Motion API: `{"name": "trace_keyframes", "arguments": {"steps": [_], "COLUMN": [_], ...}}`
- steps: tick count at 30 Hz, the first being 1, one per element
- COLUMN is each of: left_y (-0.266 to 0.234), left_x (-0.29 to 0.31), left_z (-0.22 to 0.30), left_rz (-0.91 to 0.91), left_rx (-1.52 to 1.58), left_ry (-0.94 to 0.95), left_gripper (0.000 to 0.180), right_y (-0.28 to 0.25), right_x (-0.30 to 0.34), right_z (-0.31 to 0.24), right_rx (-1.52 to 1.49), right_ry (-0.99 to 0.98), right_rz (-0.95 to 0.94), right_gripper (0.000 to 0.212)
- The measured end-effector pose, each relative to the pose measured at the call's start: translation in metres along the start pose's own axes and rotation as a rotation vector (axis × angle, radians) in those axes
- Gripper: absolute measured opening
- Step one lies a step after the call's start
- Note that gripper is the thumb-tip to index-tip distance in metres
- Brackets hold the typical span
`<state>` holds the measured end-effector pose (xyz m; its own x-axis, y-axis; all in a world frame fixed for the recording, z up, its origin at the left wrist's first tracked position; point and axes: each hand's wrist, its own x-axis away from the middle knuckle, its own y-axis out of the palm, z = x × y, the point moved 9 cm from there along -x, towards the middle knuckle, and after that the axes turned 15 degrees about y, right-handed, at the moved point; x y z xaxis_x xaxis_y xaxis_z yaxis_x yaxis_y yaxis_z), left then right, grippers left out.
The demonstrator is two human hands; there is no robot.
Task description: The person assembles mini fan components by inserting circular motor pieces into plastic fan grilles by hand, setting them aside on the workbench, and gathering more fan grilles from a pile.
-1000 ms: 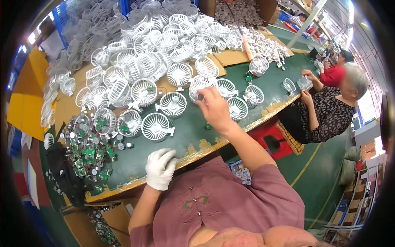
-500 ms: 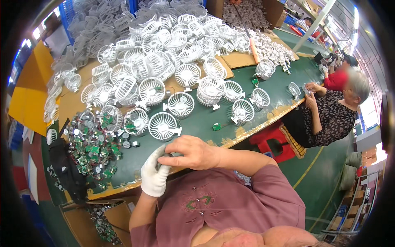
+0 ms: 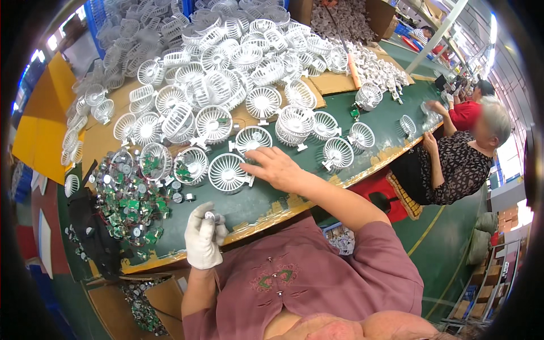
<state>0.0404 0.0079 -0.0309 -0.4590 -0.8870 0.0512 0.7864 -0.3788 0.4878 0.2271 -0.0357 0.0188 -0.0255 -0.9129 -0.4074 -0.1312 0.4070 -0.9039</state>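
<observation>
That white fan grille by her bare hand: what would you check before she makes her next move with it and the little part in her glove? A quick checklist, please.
1. Right hand on the nearest fan grille: ok, fingertips touch its right edge, not yet gripping.
2. Left hand, gloved, holds a small silver part: ok, pinched at the fingertips.
3. Grille lies flat on the green table: ok.
4. Part turned the right way for fitting: cannot tell, too small.
5. More parts at hand: ok, pile of green boards and motors lies just left of the grille.
6. Neighbouring grille clear of her hand: ok, apart.
</observation>
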Motion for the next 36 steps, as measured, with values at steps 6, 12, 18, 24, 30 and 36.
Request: {"name": "trace_keyframes", "arguments": {"steps": [6, 12, 18, 24, 30, 36], "left_y": [-0.003, -0.009, -0.012, -0.01, 0.012, 0.037], "left_x": [-0.001, -0.001, -0.004, -0.005, 0.003, 0.003], "left_z": [-0.003, 0.0, 0.002, 0.011, -0.012, -0.019], "left_rz": [-0.01, 0.034, 0.084, 0.052, -0.15, -0.352], "left_rx": [0.001, -0.034, -0.043, -0.242, -0.338, -0.444], "left_ry": [0.01, 0.051, 0.061, 0.077, -0.032, -0.054], "left_gripper": [0.031, 0.032, 0.029, 0.027, 0.034, 0.043], "right_y": [0.024, 0.052, 0.013, -0.023, 0.02, -0.019], "right_x": [-0.007, -0.02, -0.029, 0.026, 0.059, 0.051], "right_z": [-0.005, 0.021, 0.047, -0.04, -0.051, -0.05], "right_rx": [-0.046, -1.311, -2.118, -0.436, -0.37, -0.522], "right_ry": [-0.084, 0.576, 0.788, 0.307, 0.383, 0.304], "right_rz": [-0.066, -0.544, -0.085, -0.222, -0.267, -0.16], "right_gripper": [0.011, 0.019, 0.019, 0.014, 0.026, 0.05]}}
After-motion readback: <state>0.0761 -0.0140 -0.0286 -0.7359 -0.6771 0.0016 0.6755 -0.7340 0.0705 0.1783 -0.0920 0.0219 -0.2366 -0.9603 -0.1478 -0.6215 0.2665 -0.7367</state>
